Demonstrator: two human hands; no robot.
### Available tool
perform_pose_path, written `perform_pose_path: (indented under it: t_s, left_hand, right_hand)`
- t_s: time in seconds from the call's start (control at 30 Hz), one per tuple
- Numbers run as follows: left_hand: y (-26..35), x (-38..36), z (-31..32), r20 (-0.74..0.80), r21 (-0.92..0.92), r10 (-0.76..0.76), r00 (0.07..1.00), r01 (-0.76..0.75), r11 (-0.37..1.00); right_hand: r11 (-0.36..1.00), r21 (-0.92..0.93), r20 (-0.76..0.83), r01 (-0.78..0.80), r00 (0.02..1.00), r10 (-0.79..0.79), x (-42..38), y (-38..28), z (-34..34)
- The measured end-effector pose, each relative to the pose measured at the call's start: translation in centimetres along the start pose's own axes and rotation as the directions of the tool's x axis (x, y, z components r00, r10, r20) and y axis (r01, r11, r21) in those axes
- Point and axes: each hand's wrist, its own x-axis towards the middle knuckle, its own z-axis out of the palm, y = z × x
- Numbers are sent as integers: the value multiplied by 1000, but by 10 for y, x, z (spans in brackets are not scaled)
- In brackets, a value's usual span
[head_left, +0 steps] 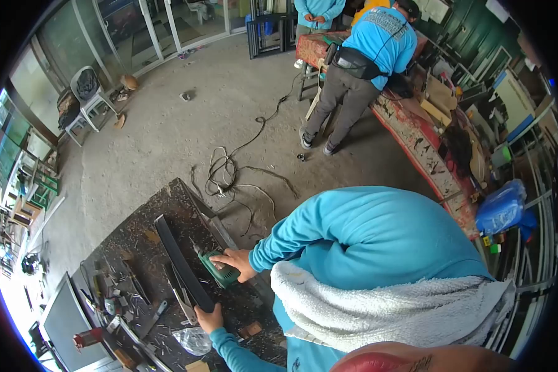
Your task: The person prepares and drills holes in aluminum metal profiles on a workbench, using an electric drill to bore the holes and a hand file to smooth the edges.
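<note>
A green power drill (219, 268) is gripped in the right hand (237, 263), its bit aimed at the long dark metal bar (181, 260) just beyond the knuckles. The bar's near end is clamped by the closed left hand (209, 318). For a clean hole, the drill is best kept square to the bar and pressed steadily (the bit tip itself is too small to make out), while the bar is held flat on the cluttered workbench (133, 239).
</note>
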Motion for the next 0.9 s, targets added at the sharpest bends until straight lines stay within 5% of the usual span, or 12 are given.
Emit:
perform_pose_path:
  t_s: [0.1, 0.37, 0.4, 0.5, 0.63, 0.7, 0.77, 0.83, 0.87, 0.9]
  left_hand:
    - [-5, -7, -4, -27, 78, -15, 1000, 17, 997]
    - [-2, -22, -9, -145, 110, -238, 960, 255, 961]
    - [-16, -23, -4, -201, 127, -141, 969, 168, 978]
    - [18, -28, -14, -363, 134, -110, 925, 168, 977]
    - [116, -23, -7, -558, 123, 28, 830, 49, 991]
    - [155, -3, 28, -593, 21, 65, 803, -66, 998]
    - [199, 28, 78, -440, -327, -123, 889, -31, 944]
    - [238, 75, 140, -324, -583, -101, 941, -115, 804]
    - [271, 100, 163, -274, -650, -112, 955, -97, 754]
    - [311, 125, 177, -205, -711, -62, 977, -106, 695]
  right_hand:
    - [999, -45, -124, 6, 992, -12, 35, 1, 21]
    - [991, -112, -26, 68, 997, -72, 119, -18, 28]
    - [986, -139, 70, 91, 994, -82, 121, -25, 10]
    - [971, -93, 24, 220, 976, -218, 134, -1, -6]
    - [906, 139, -216, 401, 905, -367, 118, 82, -54]
    - [929, 253, -211, 268, 953, -217, 100, 144, -95]
    - [918, 387, -264, 82, 964, 25, 88, 228, -116]
    - [908, 419, -361, -21, 913, 188, 70, 331, -130]
    - [892, 326, -103, -314, 926, 363, 67, 381, -149]
    - [855, 330, -5, -400, 905, 425, 51, 424, -169]
